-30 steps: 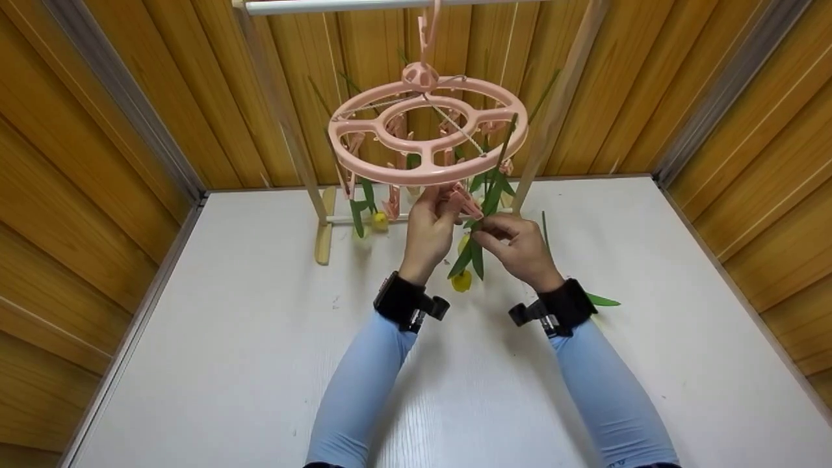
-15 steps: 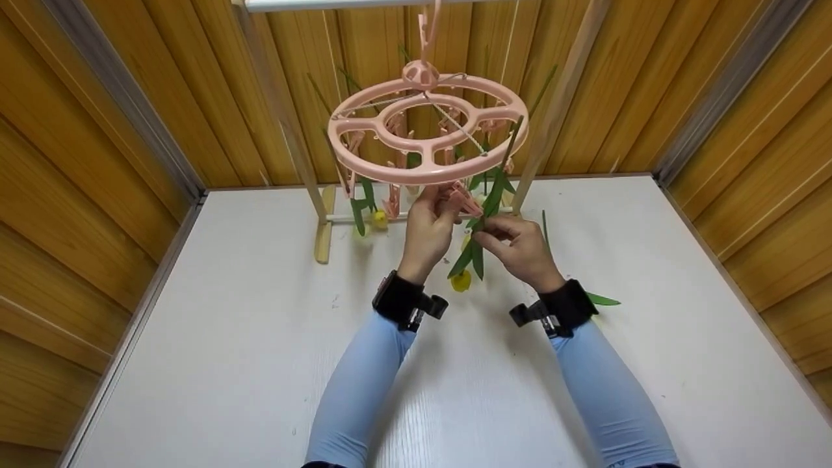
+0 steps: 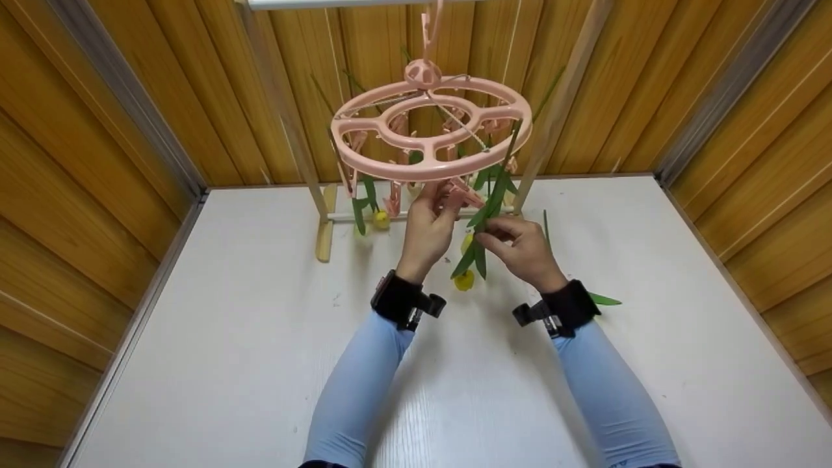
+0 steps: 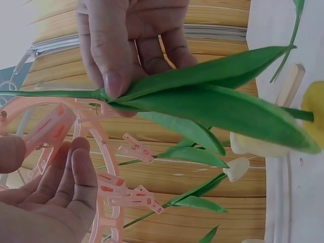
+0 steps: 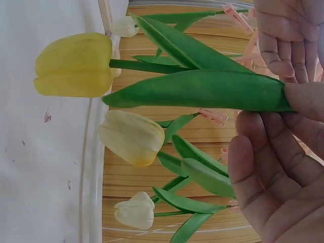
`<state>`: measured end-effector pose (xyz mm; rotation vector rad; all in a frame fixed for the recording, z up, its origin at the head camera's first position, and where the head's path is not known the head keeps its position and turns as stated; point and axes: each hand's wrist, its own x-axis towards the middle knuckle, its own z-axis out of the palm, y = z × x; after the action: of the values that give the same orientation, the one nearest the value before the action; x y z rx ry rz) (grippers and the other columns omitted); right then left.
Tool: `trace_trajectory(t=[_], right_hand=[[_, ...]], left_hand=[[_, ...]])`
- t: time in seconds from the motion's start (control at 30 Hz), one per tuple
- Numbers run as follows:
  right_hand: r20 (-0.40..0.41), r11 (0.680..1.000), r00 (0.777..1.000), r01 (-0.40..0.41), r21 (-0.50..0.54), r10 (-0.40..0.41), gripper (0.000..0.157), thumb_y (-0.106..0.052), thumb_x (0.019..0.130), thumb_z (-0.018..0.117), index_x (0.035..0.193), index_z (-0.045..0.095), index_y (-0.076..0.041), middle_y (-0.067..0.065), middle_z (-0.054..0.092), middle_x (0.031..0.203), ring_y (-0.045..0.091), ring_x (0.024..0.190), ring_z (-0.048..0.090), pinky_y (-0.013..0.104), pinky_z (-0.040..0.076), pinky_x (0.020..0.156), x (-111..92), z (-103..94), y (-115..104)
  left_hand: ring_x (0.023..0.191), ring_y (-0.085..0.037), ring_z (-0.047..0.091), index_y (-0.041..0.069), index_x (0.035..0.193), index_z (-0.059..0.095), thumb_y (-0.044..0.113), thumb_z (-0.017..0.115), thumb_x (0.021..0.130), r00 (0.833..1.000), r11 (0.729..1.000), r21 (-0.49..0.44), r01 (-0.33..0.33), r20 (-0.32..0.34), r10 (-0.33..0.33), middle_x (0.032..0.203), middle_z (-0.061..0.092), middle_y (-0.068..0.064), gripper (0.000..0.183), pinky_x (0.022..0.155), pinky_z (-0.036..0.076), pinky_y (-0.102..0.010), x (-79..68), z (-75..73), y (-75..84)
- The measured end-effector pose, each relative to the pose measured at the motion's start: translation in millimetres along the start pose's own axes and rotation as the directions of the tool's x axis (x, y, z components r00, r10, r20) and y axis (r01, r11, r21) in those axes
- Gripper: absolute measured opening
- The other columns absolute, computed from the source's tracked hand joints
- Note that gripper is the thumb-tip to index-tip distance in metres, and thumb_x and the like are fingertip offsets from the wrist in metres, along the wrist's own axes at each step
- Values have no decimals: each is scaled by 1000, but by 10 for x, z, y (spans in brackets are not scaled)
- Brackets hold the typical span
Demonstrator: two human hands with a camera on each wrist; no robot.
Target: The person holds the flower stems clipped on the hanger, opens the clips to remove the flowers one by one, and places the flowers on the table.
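Note:
My left hand grips a pink clothespin between thumb and fingers, just under the front rim of a round pink drying hanger. To its right, my right hand pinches an artificial yellow tulip where its green leaves join the stem. The bloom points down and the stem rises past the rim. In the left wrist view the stem lies close to the clothespin; whether they touch I cannot tell. Other tulips hang bloom-down from the hanger's clips, among them a white tulip.
A wooden stand with a white top bar carries the hanger over the white table. A green leaf lies on the table beyond the right wrist. Wood-patterned walls enclose the back and sides.
The tulip's stem and leaves have shifted slightly in the right hand, with a leaf now nearer the clothespin. Both hands stay almost in place, the left still holding the clothespin.

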<state>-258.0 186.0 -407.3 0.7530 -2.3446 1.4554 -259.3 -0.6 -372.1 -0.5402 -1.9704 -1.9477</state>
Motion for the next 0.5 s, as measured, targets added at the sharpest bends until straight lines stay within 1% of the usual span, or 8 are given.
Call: trace_trajectory(t=[0.13, 0.23, 0.33, 0.43, 0.5], right_hand=[[14, 1000, 1000, -22, -19, 23, 13, -2, 93, 75, 105, 78, 1, 11, 76, 96, 13, 85, 69, 17, 54, 77, -16, -10, 11], [22, 999, 999, -35, -27, 35, 13, -3, 93, 75, 105, 78, 0, 10, 76, 98, 15, 87, 69, 18, 54, 78, -29, -16, 11], [25, 999, 999, -31, -37, 32, 13, -2, 94, 74, 105, 78, 1, 10, 76, 97, 16, 87, 69, 18, 54, 79, -38, -27, 8], [26, 999, 1000, -13, -45, 14, 12, -2, 93, 74, 105, 78, 1, 10, 76, 97, 17, 87, 69, 18, 54, 78, -47, -47, 10], [26, 999, 1000, -2, -46, 3, 13, -2, 94, 74, 105, 77, 2, 10, 76, 97, 17, 87, 69, 18, 54, 79, -55, -61, 6]], left_hand=[[103, -25, 69, -3, 144, 53, 10, 57, 106, 1000, 999, 39, 4, 12, -4, 120, 70, -20, 41, 83, 55, -27, -4, -11, -5], [112, -28, 68, -2, 146, 51, 12, 57, 106, 1000, 996, 87, 0, 30, -3, 128, 68, -20, 42, 91, 55, -31, -17, -30, 9], [119, -28, 65, -1, 147, 50, 15, 57, 107, 999, 991, 136, -14, 50, 8, 137, 64, -19, 44, 94, 54, -34, -46, -57, 36], [122, -29, 63, 0, 149, 48, 17, 56, 108, 996, 979, 191, -65, 74, 51, 142, 62, -18, 45, 95, 54, -35, -81, -77, 56], [123, -31, 62, -1, 151, 46, 17, 55, 108, 992, 962, 249, -112, 87, 93, 145, 59, -19, 47, 96, 54, -36, -115, -88, 66]])
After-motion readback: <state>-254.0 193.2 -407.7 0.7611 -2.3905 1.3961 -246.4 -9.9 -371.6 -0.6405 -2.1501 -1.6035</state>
